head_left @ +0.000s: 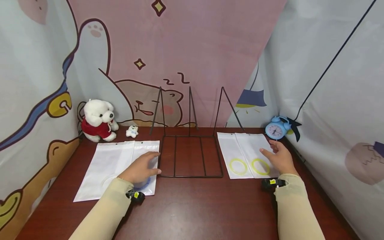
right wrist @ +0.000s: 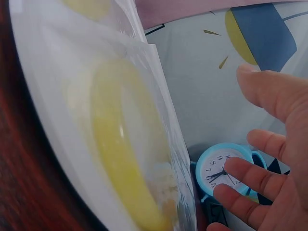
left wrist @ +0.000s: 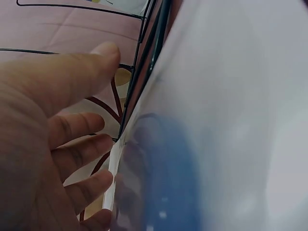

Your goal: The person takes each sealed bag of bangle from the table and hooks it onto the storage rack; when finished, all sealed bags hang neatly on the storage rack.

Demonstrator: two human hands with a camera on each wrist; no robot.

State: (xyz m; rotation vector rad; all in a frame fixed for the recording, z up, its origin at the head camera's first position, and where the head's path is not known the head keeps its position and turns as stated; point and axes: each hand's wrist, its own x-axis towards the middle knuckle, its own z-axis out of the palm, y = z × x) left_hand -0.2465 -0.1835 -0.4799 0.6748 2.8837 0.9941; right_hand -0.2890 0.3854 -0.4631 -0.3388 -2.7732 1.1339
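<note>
My left hand [head_left: 140, 169], fingers relaxed and spread, is over the right part of the white bags [head_left: 115, 156] on the left, beside the black wire rack [head_left: 190, 176]. A blue ring [head_left: 143, 184] shows partly under it; in the left wrist view the ring [left wrist: 171, 173] is blurred behind plastic. My right hand [head_left: 281, 157] hovers with parted fingers at the right edge of the white bags [head_left: 231, 146] with yellow rings [head_left: 260, 166]. In the right wrist view its fingers [right wrist: 255, 175] hold nothing. Whether either hand touches a bag, I cannot tell.
A white plush bear [head_left: 97, 120] in red and a tiny white figure [head_left: 132, 131] sit at the back left. A blue alarm clock [head_left: 276, 128] stands at the back right, just beyond my right hand. Printed cloth surrounds the brown table [head_left: 192, 210].
</note>
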